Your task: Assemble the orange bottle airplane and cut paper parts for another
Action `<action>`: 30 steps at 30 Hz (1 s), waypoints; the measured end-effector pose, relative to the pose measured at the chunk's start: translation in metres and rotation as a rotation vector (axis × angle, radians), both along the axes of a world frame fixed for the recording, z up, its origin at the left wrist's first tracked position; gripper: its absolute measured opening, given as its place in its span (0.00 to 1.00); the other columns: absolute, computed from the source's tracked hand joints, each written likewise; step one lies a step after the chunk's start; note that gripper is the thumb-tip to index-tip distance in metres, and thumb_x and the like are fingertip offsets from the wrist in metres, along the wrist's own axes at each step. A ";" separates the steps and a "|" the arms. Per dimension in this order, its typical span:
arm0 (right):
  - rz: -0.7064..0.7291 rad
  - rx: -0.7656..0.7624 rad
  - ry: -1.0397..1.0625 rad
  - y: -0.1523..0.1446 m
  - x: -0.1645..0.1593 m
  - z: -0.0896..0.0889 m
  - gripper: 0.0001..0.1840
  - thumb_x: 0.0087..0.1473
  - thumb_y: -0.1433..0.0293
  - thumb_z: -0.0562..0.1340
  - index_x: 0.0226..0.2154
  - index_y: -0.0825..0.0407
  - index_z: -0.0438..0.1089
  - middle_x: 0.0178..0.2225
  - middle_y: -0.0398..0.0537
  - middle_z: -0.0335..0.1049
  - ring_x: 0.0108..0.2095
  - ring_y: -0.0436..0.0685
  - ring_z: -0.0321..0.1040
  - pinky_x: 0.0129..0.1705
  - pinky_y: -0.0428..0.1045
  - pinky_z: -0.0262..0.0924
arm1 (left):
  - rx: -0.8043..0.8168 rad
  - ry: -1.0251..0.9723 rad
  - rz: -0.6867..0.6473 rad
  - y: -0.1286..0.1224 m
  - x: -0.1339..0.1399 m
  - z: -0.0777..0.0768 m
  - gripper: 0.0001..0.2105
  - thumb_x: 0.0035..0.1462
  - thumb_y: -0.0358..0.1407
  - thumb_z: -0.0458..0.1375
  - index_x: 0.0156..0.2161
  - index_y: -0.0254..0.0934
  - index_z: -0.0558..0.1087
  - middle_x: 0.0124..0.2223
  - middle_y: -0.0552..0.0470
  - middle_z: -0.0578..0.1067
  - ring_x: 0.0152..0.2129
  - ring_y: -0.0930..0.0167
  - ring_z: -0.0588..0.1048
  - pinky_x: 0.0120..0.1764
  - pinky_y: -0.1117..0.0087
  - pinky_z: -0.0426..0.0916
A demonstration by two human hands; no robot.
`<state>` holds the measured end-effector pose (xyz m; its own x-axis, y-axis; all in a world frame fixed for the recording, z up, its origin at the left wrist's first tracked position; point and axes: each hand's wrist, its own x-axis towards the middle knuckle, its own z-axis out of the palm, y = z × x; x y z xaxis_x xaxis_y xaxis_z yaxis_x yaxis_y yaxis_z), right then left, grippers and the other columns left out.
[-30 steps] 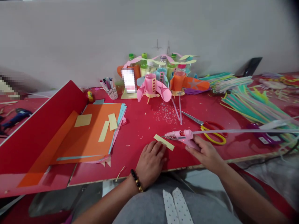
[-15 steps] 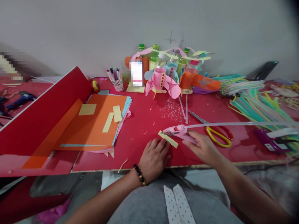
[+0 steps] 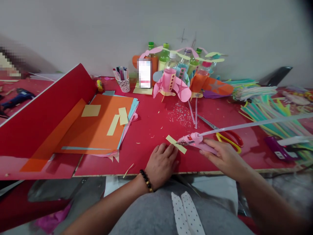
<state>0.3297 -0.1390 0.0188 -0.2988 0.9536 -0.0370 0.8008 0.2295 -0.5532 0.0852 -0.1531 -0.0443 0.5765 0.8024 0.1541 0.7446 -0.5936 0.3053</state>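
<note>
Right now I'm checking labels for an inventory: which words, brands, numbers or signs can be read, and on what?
No text can be read anywhere.
Bright upright rectangular screen: pixelated, unreadable.
Pink plastic glue gun: any marking too small and blurred.
Purple plastic socket box: any marking too small.

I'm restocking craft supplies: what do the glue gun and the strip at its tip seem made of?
Glue gun: probably plastic, judging by its smooth, rounded pink body with soft highlights.
Pale yellow strip: likely matte paper or card, flat, straight-edged, without shine.
</note>
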 end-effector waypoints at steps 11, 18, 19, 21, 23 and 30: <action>0.032 0.077 -0.099 -0.011 -0.001 0.006 0.13 0.59 0.64 0.57 0.45 0.50 0.69 0.38 0.49 0.77 0.37 0.57 0.74 0.39 0.48 0.65 | 0.037 -0.002 -0.011 0.000 -0.001 -0.002 0.19 0.64 0.41 0.49 0.58 0.38 0.63 0.57 0.48 0.67 0.49 0.61 0.63 0.51 0.57 0.63; -0.007 0.023 -0.061 -0.016 0.000 -0.012 0.12 0.57 0.63 0.59 0.39 0.51 0.72 0.36 0.49 0.78 0.36 0.59 0.75 0.39 0.50 0.68 | 0.032 -0.003 0.003 0.000 0.000 -0.005 0.20 0.65 0.41 0.48 0.59 0.38 0.63 0.57 0.48 0.68 0.48 0.62 0.63 0.50 0.58 0.63; -0.008 0.012 -0.036 -0.017 0.001 -0.015 0.12 0.56 0.64 0.59 0.40 0.52 0.72 0.37 0.49 0.78 0.36 0.59 0.75 0.40 0.50 0.68 | 0.033 -0.001 0.005 0.000 0.000 -0.006 0.20 0.64 0.41 0.48 0.58 0.38 0.63 0.57 0.49 0.68 0.48 0.62 0.63 0.50 0.58 0.63; -0.020 0.011 -0.004 -0.017 0.001 -0.019 0.12 0.56 0.65 0.59 0.41 0.52 0.73 0.36 0.49 0.78 0.37 0.60 0.75 0.42 0.52 0.69 | 0.039 0.003 0.007 0.000 0.001 -0.007 0.19 0.64 0.41 0.49 0.58 0.38 0.64 0.57 0.49 0.68 0.48 0.62 0.63 0.50 0.58 0.62; -0.019 0.008 0.026 -0.017 0.002 -0.022 0.13 0.56 0.65 0.59 0.41 0.51 0.73 0.35 0.49 0.78 0.39 0.62 0.75 0.45 0.55 0.69 | 0.050 0.001 0.008 0.000 0.001 -0.009 0.20 0.64 0.42 0.50 0.58 0.38 0.64 0.56 0.49 0.68 0.48 0.62 0.63 0.50 0.58 0.62; 0.019 -0.082 0.227 -0.014 0.001 -0.023 0.16 0.58 0.63 0.58 0.46 0.49 0.72 0.47 0.52 0.75 0.48 0.65 0.72 0.53 0.59 0.65 | 0.043 -0.037 0.010 0.000 0.000 -0.006 0.19 0.65 0.41 0.48 0.57 0.38 0.65 0.55 0.49 0.69 0.47 0.62 0.63 0.49 0.58 0.63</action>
